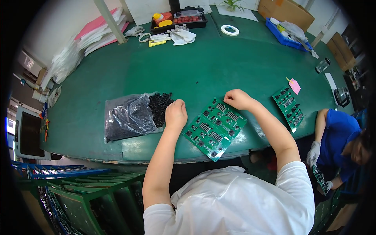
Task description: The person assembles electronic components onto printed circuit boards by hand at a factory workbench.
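Observation:
A green circuit board (215, 129) with four-part digit displays and small black components lies tilted on the table in front of me. At its far right corner is my right hand (238, 99), thumb and fingers pinched together; a dark spot shows at the fingertips, too small to name. To the left, a clear plastic bag (127, 119) lies on its side, and small black parts (159, 107) spill from its mouth. My left hand (176, 114) is closed beside these parts, between bag and board. What its fingers hold, if anything, is hidden.
A second circuit board (288, 107) with a pink tag (294, 86) lies to the right. Near it sits a co-worker in blue (338, 133), gloved hands on another board (319, 179). At the back are a black tray (192, 24), gloves (182, 36), a tape roll (230, 30) and a blue bin (284, 37).

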Motion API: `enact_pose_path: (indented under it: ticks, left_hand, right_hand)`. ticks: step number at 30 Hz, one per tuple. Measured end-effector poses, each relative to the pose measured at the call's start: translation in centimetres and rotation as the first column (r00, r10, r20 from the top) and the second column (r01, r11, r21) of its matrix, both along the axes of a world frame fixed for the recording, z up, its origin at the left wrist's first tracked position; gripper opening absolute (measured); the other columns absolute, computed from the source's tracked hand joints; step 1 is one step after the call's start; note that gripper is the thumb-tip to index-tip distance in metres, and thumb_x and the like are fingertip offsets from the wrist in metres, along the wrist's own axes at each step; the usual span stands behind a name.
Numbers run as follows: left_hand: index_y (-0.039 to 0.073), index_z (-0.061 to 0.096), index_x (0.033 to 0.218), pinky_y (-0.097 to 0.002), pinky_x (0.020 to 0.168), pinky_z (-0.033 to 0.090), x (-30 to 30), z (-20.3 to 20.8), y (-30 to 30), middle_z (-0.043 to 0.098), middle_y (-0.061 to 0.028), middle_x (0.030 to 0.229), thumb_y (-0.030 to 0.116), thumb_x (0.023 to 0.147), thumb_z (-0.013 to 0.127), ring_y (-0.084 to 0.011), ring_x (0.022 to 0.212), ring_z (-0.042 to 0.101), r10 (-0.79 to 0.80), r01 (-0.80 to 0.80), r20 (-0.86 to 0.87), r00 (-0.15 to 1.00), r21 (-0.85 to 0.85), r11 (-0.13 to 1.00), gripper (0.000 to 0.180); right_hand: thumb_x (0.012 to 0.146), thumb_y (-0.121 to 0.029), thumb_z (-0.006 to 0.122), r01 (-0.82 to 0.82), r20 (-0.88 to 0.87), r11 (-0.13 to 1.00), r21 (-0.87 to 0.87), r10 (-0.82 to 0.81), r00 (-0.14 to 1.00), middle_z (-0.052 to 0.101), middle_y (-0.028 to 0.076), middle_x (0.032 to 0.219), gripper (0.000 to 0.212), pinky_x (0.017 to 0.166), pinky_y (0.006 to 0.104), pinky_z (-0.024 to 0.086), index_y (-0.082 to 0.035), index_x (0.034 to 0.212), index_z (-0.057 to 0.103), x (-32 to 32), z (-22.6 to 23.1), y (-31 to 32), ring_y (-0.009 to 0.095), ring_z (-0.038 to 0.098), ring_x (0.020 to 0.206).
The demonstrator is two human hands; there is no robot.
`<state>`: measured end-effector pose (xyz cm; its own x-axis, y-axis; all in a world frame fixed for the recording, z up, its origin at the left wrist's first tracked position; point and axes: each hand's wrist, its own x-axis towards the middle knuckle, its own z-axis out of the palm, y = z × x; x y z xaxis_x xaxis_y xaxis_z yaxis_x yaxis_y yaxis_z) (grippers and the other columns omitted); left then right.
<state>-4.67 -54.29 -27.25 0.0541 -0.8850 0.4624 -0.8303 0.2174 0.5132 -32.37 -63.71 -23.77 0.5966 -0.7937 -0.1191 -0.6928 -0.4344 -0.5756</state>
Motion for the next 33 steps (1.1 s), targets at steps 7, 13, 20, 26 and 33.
enact_pose_path:
  ticks: [7, 13, 20, 26, 33]
  left_hand:
    - [0.001, 0.066, 0.095, -0.0284, 0.067, 0.049, -6.4, 1.7, 1.5, 0.064, -0.0103, 0.083, 0.005, 0.084, 0.061, -0.0173, 0.073, 0.062, -0.162, 0.289, -0.483, 0.86, 0.201, 0.936, 0.012]
    - [0.006, 0.067, 0.086, -0.0399, 0.074, 0.048, -9.9, 2.7, 1.7, 0.065, -0.0104, 0.088, 0.008, 0.08, 0.063, -0.0288, 0.079, 0.062, -0.24, 0.28, -0.221, 0.945, 0.171, 0.945, 0.008]
    - [0.01, 0.066, 0.075, -0.0419, 0.078, 0.042, -11.8, 1.4, 1.2, 0.065, -0.0072, 0.073, 0.012, 0.077, 0.062, -0.029, 0.079, 0.061, -0.119, 0.129, -0.06, 0.991, 0.204, 0.97, 0.005]
    - [0.008, 0.063, 0.065, -0.0417, 0.069, 0.037, -12.7, 0.9, 1.3, 0.063, -0.0091, 0.067, 0.012, 0.077, 0.058, -0.0268, 0.071, 0.059, -0.104, 0.074, 0.253, 0.962, 0.123, 0.99, 0.013]
    - [0.006, 0.061, 0.068, -0.0409, 0.073, 0.036, -13.1, 1.3, 1.8, 0.063, -0.01, 0.071, 0.007, 0.07, 0.055, -0.0266, 0.075, 0.058, -0.129, 0.094, 0.268, 0.955, 0.14, 0.986, 0.006]
  right_hand:
    - [0.082, -0.02, 0.061, -0.066, -0.003, 0.997, -0.046, 0.066, 0.998, 0.065, 0.014, 0.083, 0.016, 0.068, 0.0407, 0.049, -0.005, 0.085, 0.066, 0.0, -1.2, 0.7, 0.031, 0.062, 0.077]
    - [0.079, -0.016, 0.061, -0.094, 0.105, 0.993, -0.073, 0.102, 0.989, 0.064, 0.013, 0.083, 0.011, 0.069, 0.0418, 0.049, -0.006, 0.083, 0.066, -0.2, -1.2, 1.4, 0.032, 0.062, 0.079]
    - [0.076, -0.013, 0.058, -0.296, -0.102, 0.925, -0.238, 0.28, 0.955, 0.064, 0.012, 0.081, 0.009, 0.068, 0.0447, 0.049, -0.007, 0.077, 0.064, 0.4, -0.3, 0.6, 0.034, 0.061, 0.078]
    - [0.076, -0.014, 0.057, -0.181, 0.037, 0.97, -0.162, 0.19, 0.981, 0.066, 0.013, 0.081, 0.011, 0.067, 0.0453, 0.049, -0.006, 0.078, 0.065, 3.1, 1.2, -1.9, 0.034, 0.062, 0.077]
    - [0.08, -0.017, 0.061, -0.04, -0.004, 0.911, -0.411, 0.042, 0.999, 0.065, 0.016, 0.083, 0.022, 0.072, 0.0452, 0.051, -0.004, 0.098, 0.063, 10.7, -4.4, -6.4, 0.034, 0.063, 0.081]
